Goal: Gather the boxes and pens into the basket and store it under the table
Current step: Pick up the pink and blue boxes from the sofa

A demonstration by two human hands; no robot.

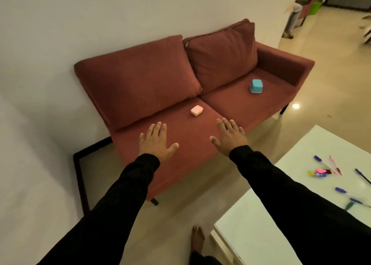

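Both hands reach out over the red sofa (230, 106); the left hand (155, 142) and the right hand (229, 137) are spread flat, fingers straight, holding nothing. The pink box (196, 110) lies on the seat just beyond the fingertips, between the two hands; the blue box (256, 86) stands well apart on the far seat cushion. The step in hand looks like picking up the pink box; the right hand is the nearer, so it would do best to go forward and close across the box's short sides, leaving the left free for the blue one; a firm hold from above suits a low thing sunk a little in soft cushion. No basket shows from here. Two boxes, then; on the white desk (261, 214) the pens (321, 161) lie scattered near the right edge, perhaps eight or nine, though blur makes the count unsure.
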